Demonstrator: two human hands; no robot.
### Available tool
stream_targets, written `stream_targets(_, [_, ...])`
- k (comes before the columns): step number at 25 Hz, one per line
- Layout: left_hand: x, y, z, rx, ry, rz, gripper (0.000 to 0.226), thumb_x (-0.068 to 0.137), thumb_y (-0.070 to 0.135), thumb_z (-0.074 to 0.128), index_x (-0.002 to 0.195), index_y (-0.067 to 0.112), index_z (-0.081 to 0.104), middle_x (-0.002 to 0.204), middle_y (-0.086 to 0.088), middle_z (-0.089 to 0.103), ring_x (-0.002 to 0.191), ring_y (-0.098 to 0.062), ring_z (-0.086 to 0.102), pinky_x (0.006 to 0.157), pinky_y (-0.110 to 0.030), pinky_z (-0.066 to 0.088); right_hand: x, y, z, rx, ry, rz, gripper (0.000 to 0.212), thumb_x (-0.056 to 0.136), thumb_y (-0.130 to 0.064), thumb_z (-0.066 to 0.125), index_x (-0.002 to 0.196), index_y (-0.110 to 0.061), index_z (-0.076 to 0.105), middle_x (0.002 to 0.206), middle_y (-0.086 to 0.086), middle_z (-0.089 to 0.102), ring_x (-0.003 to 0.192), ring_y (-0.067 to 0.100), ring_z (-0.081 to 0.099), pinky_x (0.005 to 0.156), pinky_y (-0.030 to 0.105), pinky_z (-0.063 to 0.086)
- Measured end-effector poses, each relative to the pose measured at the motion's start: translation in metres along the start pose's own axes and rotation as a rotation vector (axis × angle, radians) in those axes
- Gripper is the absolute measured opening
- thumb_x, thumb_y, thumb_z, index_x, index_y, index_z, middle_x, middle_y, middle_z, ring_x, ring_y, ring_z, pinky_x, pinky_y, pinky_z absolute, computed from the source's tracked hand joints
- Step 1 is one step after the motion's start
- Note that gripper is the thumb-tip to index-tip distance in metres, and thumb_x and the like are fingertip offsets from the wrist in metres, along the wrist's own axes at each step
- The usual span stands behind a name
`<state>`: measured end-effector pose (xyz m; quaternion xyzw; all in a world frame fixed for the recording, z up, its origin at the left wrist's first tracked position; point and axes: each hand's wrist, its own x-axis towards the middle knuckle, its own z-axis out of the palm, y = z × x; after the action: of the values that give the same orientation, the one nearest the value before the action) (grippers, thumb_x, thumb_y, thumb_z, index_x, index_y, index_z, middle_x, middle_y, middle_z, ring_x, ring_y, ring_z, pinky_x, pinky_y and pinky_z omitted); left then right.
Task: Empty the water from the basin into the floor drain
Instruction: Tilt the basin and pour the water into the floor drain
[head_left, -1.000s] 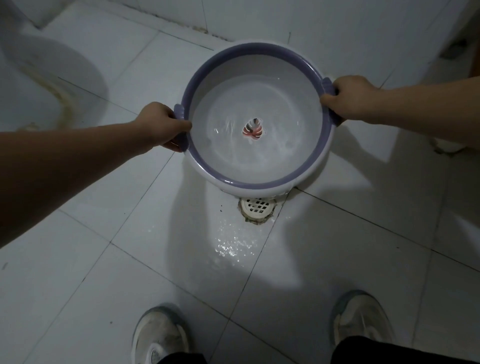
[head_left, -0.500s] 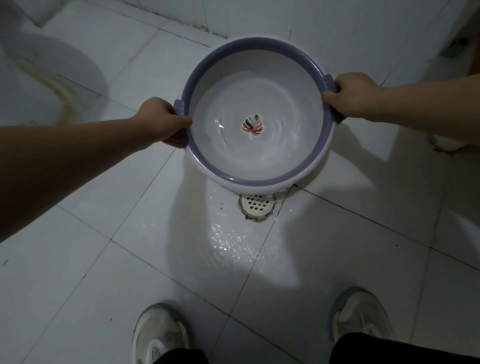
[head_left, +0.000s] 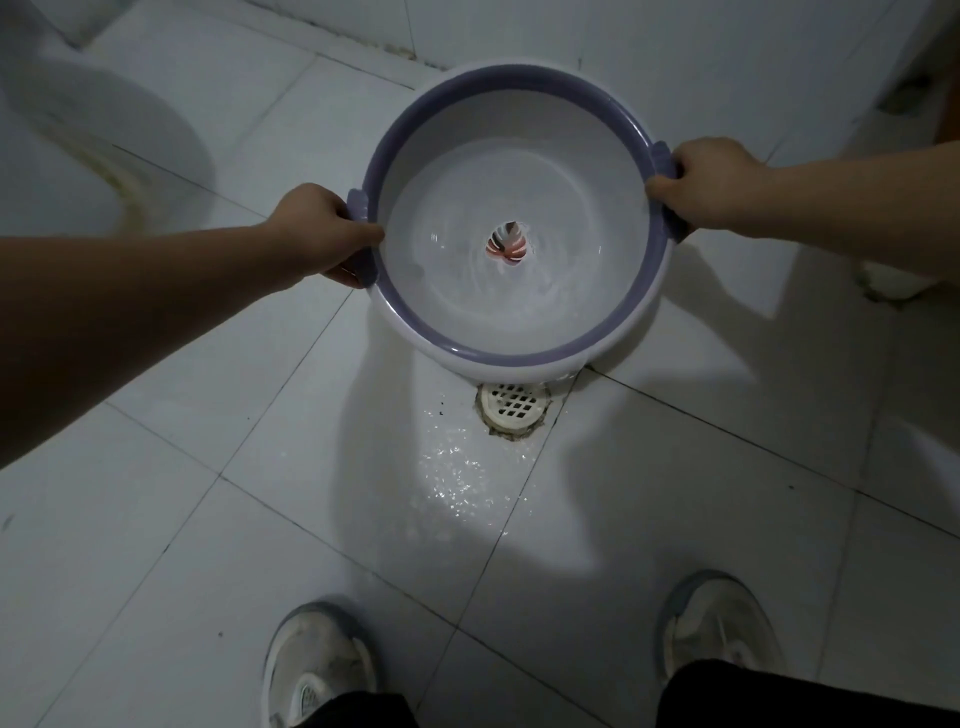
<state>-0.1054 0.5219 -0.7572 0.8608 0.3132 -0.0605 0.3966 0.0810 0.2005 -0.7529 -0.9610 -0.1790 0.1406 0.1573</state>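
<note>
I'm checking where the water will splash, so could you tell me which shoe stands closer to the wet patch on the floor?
The left shoe: the wet patch glistens left of the floor drain, farther from the right shoe.

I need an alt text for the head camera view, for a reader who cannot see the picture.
Two bare hands, left hand and right hand, hold a white basin with a purple rim by its side handles, water inside, just beyond a round floor drain. The white tile floor near the drain is wet, and two white shoes show below.

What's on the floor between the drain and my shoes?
In the head view, only wet tile: glistening water drops just below the drain, then bare tile and grout lines down to the shoes.
</note>
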Motion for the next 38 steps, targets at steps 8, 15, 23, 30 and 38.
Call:
stream_targets(8, [-0.003, 0.005, -0.002, 0.004, 0.002, 0.013, 0.011, 0.089, 0.018, 0.068, 0.087, 0.009, 0.063, 0.077, -0.008, 0.071, 0.053, -0.015, 0.072, 0.042, -0.020, 0.055, 0.000, 0.003, -0.004, 0.020, 0.008, -0.005, 0.029, 0.091, -0.028, 0.048, 0.079, -0.005, 0.061, 0.058, 0.006, 0.057, 0.051, 0.016, 0.053, 0.046, 0.023, 0.035])
stream_targets(15, [-0.004, 0.008, -0.005, 0.005, 0.018, 0.008, 0.019, 0.089, 0.019, 0.068, 0.099, 0.003, 0.063, 0.081, -0.008, 0.070, 0.056, -0.016, 0.072, 0.041, -0.019, 0.054, -0.002, 0.002, -0.004, 0.026, 0.039, -0.007, 0.027, 0.091, -0.028, 0.049, 0.079, -0.006, 0.059, 0.055, 0.002, 0.053, 0.049, 0.012, 0.051, 0.044, 0.022, 0.031])
stream_targets(23, [-0.003, 0.006, -0.005, 0.022, 0.026, 0.021, 0.019, 0.089, 0.019, 0.068, 0.098, 0.004, 0.063, 0.080, -0.008, 0.070, 0.052, -0.014, 0.071, 0.042, -0.018, 0.054, -0.001, 0.004, -0.003, 0.009, 0.033, -0.008, 0.031, 0.093, -0.030, 0.049, 0.087, -0.002, 0.060, 0.071, 0.014, 0.059, 0.060, 0.027, 0.052, 0.055, 0.026, 0.035])
stream_targets(30, [-0.004, 0.004, -0.003, 0.006, 0.008, 0.009, 0.020, 0.088, 0.016, 0.067, 0.099, 0.001, 0.063, 0.080, -0.011, 0.071, 0.053, -0.016, 0.072, 0.043, -0.021, 0.056, -0.002, 0.005, 0.001, -0.010, 0.040, -0.018, 0.033, 0.092, -0.031, 0.049, 0.092, 0.000, 0.061, 0.083, 0.019, 0.059, 0.074, 0.030, 0.054, 0.066, 0.029, 0.036])
stream_targets(38, [-0.006, 0.003, 0.000, 0.011, -0.017, -0.035, 0.025, 0.088, 0.014, 0.067, 0.105, -0.005, 0.064, 0.081, -0.013, 0.071, 0.060, -0.022, 0.073, 0.052, -0.029, 0.061, -0.006, 0.006, 0.006, 0.028, 0.009, 0.009, 0.030, 0.093, -0.030, 0.048, 0.086, -0.003, 0.061, 0.063, 0.010, 0.057, 0.053, 0.018, 0.052, 0.048, 0.024, 0.034])
